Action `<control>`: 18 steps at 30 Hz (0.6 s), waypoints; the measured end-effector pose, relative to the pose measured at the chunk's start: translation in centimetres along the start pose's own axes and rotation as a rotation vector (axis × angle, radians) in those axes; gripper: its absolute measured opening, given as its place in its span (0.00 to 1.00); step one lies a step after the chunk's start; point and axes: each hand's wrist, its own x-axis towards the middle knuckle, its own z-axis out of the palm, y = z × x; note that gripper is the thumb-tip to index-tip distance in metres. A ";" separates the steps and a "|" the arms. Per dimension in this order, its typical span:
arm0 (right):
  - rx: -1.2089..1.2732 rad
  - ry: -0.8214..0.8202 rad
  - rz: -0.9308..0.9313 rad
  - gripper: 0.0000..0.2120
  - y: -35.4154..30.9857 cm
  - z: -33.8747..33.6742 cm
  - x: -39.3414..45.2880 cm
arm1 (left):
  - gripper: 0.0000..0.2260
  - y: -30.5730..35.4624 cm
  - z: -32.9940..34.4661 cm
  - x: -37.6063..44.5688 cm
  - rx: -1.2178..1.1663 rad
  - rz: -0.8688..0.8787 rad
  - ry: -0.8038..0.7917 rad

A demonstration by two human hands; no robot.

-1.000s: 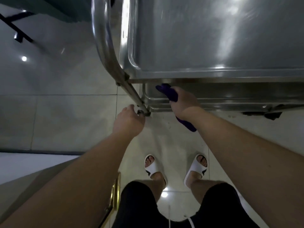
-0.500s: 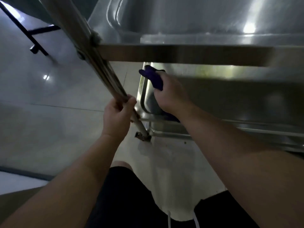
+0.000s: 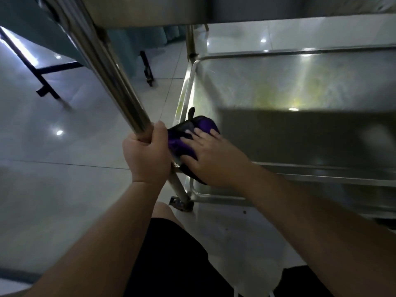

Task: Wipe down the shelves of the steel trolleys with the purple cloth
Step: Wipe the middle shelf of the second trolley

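I look under the top shelf of a steel trolley at its lower shelf (image 3: pixel 300 86), a shallow steel tray with dull yellowish smears on its far part. The purple cloth (image 3: pixel 184 136) lies bunched in the tray's near left corner. My right hand (image 3: pixel 212 157) presses flat on the cloth, fingers spread. My left hand (image 3: pixel 147 153) is wrapped around the slanted steel leg (image 3: pixel 115 82) of the trolley, just left of the cloth.
The top shelf's underside (image 3: pixel 192 9) hangs close overhead. Glossy grey floor tiles (image 3: pixel 64 189) spread to the left. Black metal furniture legs (image 3: pixel 47 82) and a second black foot (image 3: pixel 147 73) stand on the floor behind. My knees in black shorts (image 3: pixel 171 254) are below.
The view has dropped below the top shelf. My right hand has flattened onto the cloth and shifted toward the tray's near left corner. My left hand still grips the leg.
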 end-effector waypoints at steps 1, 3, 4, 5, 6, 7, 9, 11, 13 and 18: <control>-0.035 -0.016 0.028 0.32 1.2 -0.3 -1.2 | 0.17 -0.1 -0.1 0.1 0.008 -0.005 -0.001; -0.056 -0.030 0.131 0.33 4.6 -1.4 -3.5 | 0.16 -0.1 -0.2 0.4 0.009 -0.027 -0.003; -0.047 -0.023 0.203 0.34 6.5 -2.2 -4.4 | 0.15 -0.1 -0.2 0.4 0.009 -0.036 -0.007; -0.032 -0.007 0.286 0.34 8.2 -2.9 -5.1 | 0.15 -0.2 -0.2 0.5 0.007 -0.042 -0.012; -0.030 0.012 0.382 0.34 9.8 -3.5 -5.6 | 0.15 -0.2 -0.2 0.5 -0.004 -0.048 -0.020; -0.044 0.033 0.484 0.35 11.1 -3.9 -5.8 | 0.15 -0.3 -0.1 0.5 -0.022 -0.057 -0.024; -0.078 0.073 0.665 0.36 12.0 -4.0 -5.0 | 0.16 -0.5 0.0 0.5 -0.052 -0.069 -0.016; -0.071 0.116 0.764 0.38 10.6 -3.3 -2.2 | 0.16 -0.6 0.2 0.4 -0.067 -0.064 -0.002; -0.017 0.136 0.733 0.37 7.4 -2.6 1.6 | 0.17 -0.5 0.3 0.3 -0.068 -0.062 0.011; 0.017 0.037 0.245 0.31 -0.8 -0.8 8.3 | 0.15 -0.2 -0.1 0.1 -0.088 -0.033 -0.057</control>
